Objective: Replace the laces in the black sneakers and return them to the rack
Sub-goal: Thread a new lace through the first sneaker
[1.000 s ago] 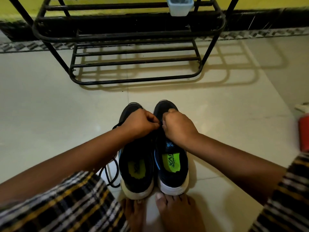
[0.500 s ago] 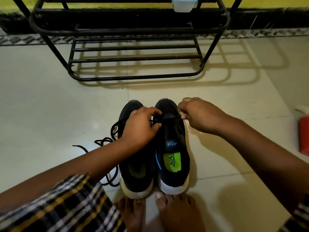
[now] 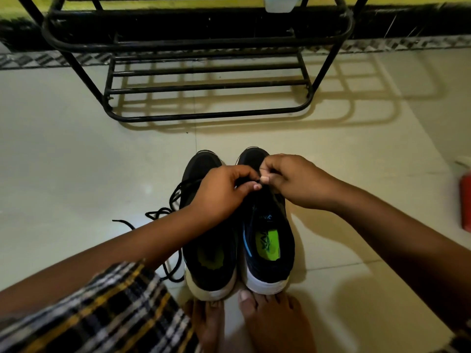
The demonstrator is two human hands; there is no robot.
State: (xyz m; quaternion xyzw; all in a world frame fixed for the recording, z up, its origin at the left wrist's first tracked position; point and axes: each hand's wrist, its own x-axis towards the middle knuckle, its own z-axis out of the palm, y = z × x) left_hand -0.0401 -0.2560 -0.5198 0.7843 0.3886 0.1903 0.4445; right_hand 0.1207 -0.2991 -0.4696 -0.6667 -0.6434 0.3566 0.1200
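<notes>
Pinching the black lace (image 3: pixel 178 197) together, left hand (image 3: pixel 221 192) and right hand (image 3: pixel 293 182) meet thumb-to-thumb over the right sneaker (image 3: pixel 267 240), whose long axis points away toward the rack (image 3: pixel 204 115).

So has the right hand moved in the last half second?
Yes. The right hand has swung back left, from beyond the right sneaker's outer edge to above it, meeting the left hand.

This looks like a home, most likely by an entryway: a black metal shoe rack (image 3: pixel 204 72) stands against a yellow wall (image 3: pixel 153 3) with a dark skirting band, and just before the rack on the pale tiled floor (image 3: pixel 76 161) a barefoot person crouches over sneakers (image 3: pixel 267 238).
</notes>
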